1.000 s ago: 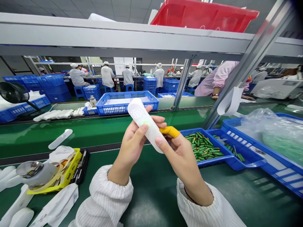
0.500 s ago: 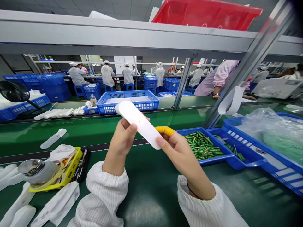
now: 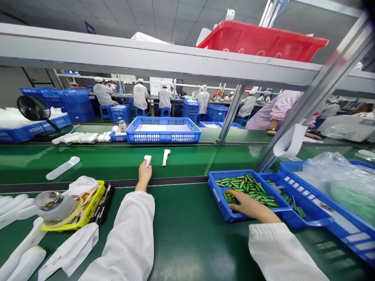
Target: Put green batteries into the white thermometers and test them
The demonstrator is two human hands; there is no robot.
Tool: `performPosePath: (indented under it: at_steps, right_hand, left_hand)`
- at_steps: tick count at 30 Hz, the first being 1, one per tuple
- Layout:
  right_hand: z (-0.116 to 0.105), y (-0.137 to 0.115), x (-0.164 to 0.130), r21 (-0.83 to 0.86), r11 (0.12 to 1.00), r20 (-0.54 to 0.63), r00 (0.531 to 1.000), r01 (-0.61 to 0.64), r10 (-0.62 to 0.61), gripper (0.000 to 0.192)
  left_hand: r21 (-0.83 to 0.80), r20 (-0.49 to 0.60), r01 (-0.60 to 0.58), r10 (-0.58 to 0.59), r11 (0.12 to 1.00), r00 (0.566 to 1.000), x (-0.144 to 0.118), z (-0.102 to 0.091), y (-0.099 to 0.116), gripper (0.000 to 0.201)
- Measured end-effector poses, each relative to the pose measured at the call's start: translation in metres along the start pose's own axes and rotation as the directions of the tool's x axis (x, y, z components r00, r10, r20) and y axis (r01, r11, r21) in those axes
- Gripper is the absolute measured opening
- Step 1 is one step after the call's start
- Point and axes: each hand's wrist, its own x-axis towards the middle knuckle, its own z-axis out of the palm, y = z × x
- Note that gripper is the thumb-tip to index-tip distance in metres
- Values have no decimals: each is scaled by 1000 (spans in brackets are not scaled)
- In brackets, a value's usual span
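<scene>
My left hand [image 3: 144,174] reaches onto the green belt, its fingers closed on a white plastic part [image 3: 147,159] whose lower end is hidden in the grip. Just right of it, a slim white handle-shaped piece [image 3: 166,157] lies on the belt. My right hand [image 3: 244,204], with a yellow cover on one finger, is at the near side of a blue bin [image 3: 218,200]. Its fingers are apart among slender green cylinders with copper-coloured ends [image 3: 265,194]; nothing gripped shows.
A yellow tray [image 3: 95,201] with a metal-topped jar and white pieces stands at left. More blue bins [image 3: 315,222] line the right. A metal post [image 3: 316,93] and overhead shelf [image 3: 175,56] frame the bench. Co-workers sit beyond; a pink sleeve [image 3: 283,107] shows across the belt.
Both hands were together on a long white plastic piece. They have parted: the left moved forward to the belt, the right moved right and down into the bin of green cylinders.
</scene>
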Motion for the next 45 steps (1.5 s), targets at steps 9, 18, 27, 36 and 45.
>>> performPosePath:
  at_steps: [9, 18, 27, 36, 45]
  right_hand:
    - [21, 20, 22, 149, 977, 11, 988, 152, -156, 39]
    - [26, 26, 27, 331, 921, -116, 977, 207, -178, 19]
    - [21, 29, 19, 459, 862, -141, 976, 214, -167, 34]
    - [22, 18, 25, 255, 942, -123, 974, 218, -192, 38]
    - [16, 10, 19, 323, 916, -150, 969, 236, -197, 18]
  left_hand:
    - [214, -70, -209, 228, 954, 971, -6, 9, -18, 40]
    - [144, 123, -205, 188, 968, 974, 5, 47, -5, 28]
    - [-251, 105, 234, -214, 939, 971, 21, 20, 11, 29]
    - [-646, 160, 377, -365, 664, 917, -7, 8, 23, 24]
    - [-691, 437, 545, -327, 475, 838, -71, -2, 81, 22]
